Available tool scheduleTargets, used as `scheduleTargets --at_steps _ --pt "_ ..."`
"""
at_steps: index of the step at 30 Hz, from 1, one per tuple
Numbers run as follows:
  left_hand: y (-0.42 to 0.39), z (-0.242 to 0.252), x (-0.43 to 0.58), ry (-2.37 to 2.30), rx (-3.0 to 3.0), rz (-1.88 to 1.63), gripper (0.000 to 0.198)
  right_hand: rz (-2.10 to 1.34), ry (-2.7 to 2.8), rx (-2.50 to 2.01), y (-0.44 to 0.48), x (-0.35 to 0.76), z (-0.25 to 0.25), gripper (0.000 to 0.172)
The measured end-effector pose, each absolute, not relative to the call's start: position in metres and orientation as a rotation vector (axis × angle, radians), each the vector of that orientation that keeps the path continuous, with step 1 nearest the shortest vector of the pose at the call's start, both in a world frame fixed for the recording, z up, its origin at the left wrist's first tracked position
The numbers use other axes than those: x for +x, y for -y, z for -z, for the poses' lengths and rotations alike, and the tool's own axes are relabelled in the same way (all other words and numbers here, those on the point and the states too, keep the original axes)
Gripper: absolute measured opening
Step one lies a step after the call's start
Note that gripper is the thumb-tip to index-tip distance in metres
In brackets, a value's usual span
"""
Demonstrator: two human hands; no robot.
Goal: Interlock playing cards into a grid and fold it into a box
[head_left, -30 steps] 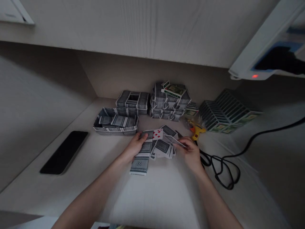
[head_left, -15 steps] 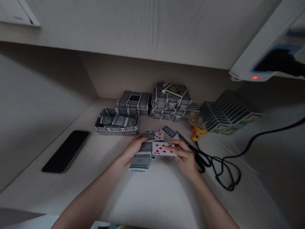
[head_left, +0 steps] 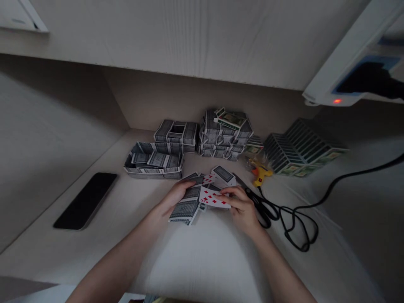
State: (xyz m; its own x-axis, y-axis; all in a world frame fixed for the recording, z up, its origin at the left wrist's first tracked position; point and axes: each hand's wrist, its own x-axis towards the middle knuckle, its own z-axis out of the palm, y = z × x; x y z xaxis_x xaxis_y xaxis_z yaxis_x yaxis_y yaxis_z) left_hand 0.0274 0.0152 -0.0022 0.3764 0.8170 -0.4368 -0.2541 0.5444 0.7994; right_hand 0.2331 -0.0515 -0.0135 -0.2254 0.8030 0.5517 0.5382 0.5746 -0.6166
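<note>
Both hands are working close together over the desk (head_left: 189,261), as the head view shows. With the thumb on top, the left hand (head_left: 177,194) grips a strip of joined cards (head_left: 187,204), their patterned backs upward. Between its thumb and fingers, the right hand (head_left: 242,207) pinches the right end of a face-up card (head_left: 208,196) with red diamonds; its left end is at the strip's edge (whether it slides under, I cannot tell). Just behind lie some loose cards (head_left: 224,173) on the desk, and beside the right hand are black-handled scissors (head_left: 261,206). Farther back, to the left, stands an open box (head_left: 153,170) made of cards, with folded pieces (head_left: 159,159) inside. A yellow glue gun (head_left: 261,174) rests to the right, near the rows of card packs (head_left: 303,147). At far left, a dark phone (head_left: 86,201) lies flat.
</note>
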Motion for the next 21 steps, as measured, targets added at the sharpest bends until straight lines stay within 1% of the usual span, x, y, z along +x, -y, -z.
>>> scheduleTargets --at_steps 3,7,11,17,21 --pt "-0.0171 0.0052 0.0259 -0.962 0.732 -0.765 0.028 -0.372 1.908 -1.085 0.0526 0.232 0.011 0.066" --pt "-0.0181 0.0076 0.0243 -1.102 0.838 -0.842 0.028 -0.372 1.897 -1.107 0.053 0.2329 0.0098 0.065" --pt "-0.0158 0.0047 0.026 -1.143 0.867 -0.887 0.038 -0.362 1.873 -1.124 0.0527 0.2346 0.0117 0.062" --pt "-0.0117 0.0023 0.029 -1.124 0.889 -0.858 0.037 -0.317 1.887 -1.117 0.054 0.231 0.0136 0.069" --pt "-0.011 -0.0007 0.0287 -1.141 0.879 -0.849 0.038 -0.298 1.88 -1.135 0.0554 0.2265 0.0136 0.068"
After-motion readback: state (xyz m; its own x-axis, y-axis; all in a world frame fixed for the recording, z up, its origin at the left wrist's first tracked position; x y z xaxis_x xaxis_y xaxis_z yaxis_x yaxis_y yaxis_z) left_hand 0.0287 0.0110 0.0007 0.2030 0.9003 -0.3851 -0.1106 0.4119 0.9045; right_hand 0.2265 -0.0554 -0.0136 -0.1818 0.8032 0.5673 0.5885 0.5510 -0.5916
